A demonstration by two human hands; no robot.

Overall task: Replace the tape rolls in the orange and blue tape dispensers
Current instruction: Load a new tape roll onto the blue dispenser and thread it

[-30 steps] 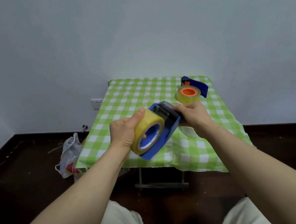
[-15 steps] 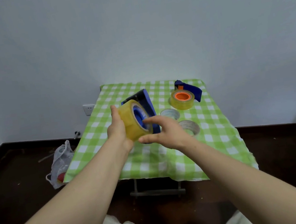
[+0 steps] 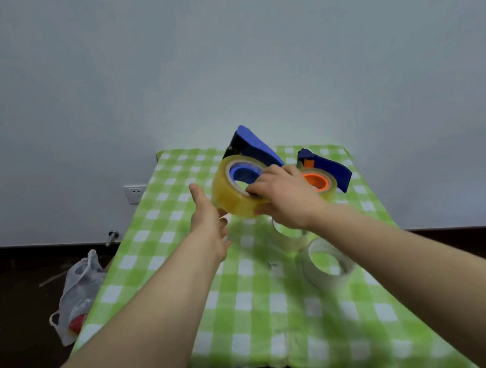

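A blue tape dispenser carries a yellow tape roll on its blue hub and is held above the back of the table. My right hand grips this roll from the right, fingers on its rim and thumb beneath. Just left of the roll, my left hand is open, thumb up, its fingertips at the roll's underside. Behind my right hand, a second dispenser, blue with an orange hub and a yellow roll, rests on the table.
Two pale, nearly clear tape rolls lie on the green checked tablecloth below my right wrist. A white plastic bag sits on the dark floor at the left. A wall socket is behind the table.
My right hand has closed on the yellow roll from the right. My left hand has let go and opened beside it. The dispenser now tilts further back over the table.
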